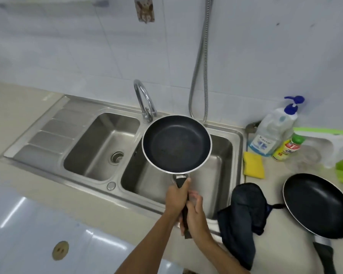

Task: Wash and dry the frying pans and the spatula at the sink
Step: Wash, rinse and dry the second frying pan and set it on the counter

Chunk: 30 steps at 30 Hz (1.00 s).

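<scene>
Both hands nearest: left hand (176, 196) clamped round the handle, close under the bowl; right hand (196, 216) against the handle's lower end, finger closure unclear. Sink (48, 139) beyond. Small frying pan (176, 144) held above the right basin, handle pointing back at me. Large frying pan (317, 206) on the counter, on the right hand's side.

Home kitchen, steel double sink (238, 135) with tap (144, 99), tiled wall (67, 46), dish soap bottle (271, 133)

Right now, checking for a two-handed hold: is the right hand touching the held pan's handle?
Touching. Head view: the right hand curls round the lower handle, just below the left hand.
</scene>
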### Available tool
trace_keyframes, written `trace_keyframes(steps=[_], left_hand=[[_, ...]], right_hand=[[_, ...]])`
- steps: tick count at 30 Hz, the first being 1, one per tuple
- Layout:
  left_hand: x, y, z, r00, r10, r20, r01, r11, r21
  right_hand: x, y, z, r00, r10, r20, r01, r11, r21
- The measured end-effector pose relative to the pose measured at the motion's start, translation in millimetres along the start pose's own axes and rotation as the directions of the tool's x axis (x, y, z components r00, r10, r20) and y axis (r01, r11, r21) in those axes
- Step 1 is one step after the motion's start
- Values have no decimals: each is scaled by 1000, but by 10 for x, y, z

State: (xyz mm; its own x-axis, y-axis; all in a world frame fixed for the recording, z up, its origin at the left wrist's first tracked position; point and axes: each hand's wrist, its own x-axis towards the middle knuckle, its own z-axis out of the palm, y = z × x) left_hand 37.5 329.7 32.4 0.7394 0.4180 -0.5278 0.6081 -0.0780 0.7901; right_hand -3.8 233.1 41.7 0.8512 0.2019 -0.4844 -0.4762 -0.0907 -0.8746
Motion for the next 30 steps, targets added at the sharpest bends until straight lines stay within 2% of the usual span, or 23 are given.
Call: trace_keyframes(steps=[3, 5, 8, 11, 13, 16, 18, 19, 20, 22, 23, 24, 25, 27, 29, 30], left_hand=[[82, 65, 17, 1000, -18, 14, 18, 1000, -8], [121, 90, 23, 999, -26, 47, 27, 999, -30], [215, 96, -8, 993, -33, 112, 34, 999, -7], [388, 121, -93, 988, -19, 151, 4, 995, 98], [502, 148, -233, 980, 36, 194, -75, 977, 198], [705, 252, -668, 901, 75, 428, -207, 940, 272], [938, 353, -1118, 825, -5, 565, -279, 865, 416], [1079, 418, -1360, 804, -53, 593, -327, 793, 514], [1254, 497, -1597, 803, -95, 589, -372, 692, 618], [1594, 750, -2012, 865, -112, 489, -386, 474, 791], [1762, 914, -2168, 911, -37, 410, -366, 388, 846], [1935, 1091, -2271, 937, 88, 337, -346, 345, 873], [2086, 1269, -2315, 933, 218, 286, -346, 334, 876], [2320, 1588, -2233, 864, 420, 279, -428, 320, 845], [2480, 1819, -2010, 779, 521, 350, -540, 272, 796], [2537, 1893, -1894, 743, 540, 396, -575, 210, 791]], right_hand=[[305, -30, 65, 978, 210, -6, -209, 976, 62], [450, -31, 112, 948, 315, -40, -316, 948, -32], [518, -60, 187, 961, 189, -204, -242, 930, -276], [577, -117, 216, 968, 90, -233, -176, 908, -380], [656, -179, 207, 972, 59, -226, -155, 886, -436], [808, -150, 208, 963, 27, -267, -163, 848, -503], [857, -99, 228, 955, 17, -295, -176, 834, -523], [865, -77, 238, 953, 7, -303, -174, 831, -528], [864, -57, 239, 952, -6, -305, -165, 830, -533], [855, -3, 246, 949, -29, -313, -153, 826, -542], [832, 37, 255, 945, -35, -326, -156, 827, -540], [803, 78, 269, 941, -42, -336, -157, 825, -544], [772, 115, 288, 938, -51, -343, -160, 814, -558], [717, 188, 336, 930, -65, -362, -171, 795, -582], [674, 247, 407, 925, -58, -375, -181, 802, -570], [651, 252, 444, 922, -54, -383, -183, 811, -556]])
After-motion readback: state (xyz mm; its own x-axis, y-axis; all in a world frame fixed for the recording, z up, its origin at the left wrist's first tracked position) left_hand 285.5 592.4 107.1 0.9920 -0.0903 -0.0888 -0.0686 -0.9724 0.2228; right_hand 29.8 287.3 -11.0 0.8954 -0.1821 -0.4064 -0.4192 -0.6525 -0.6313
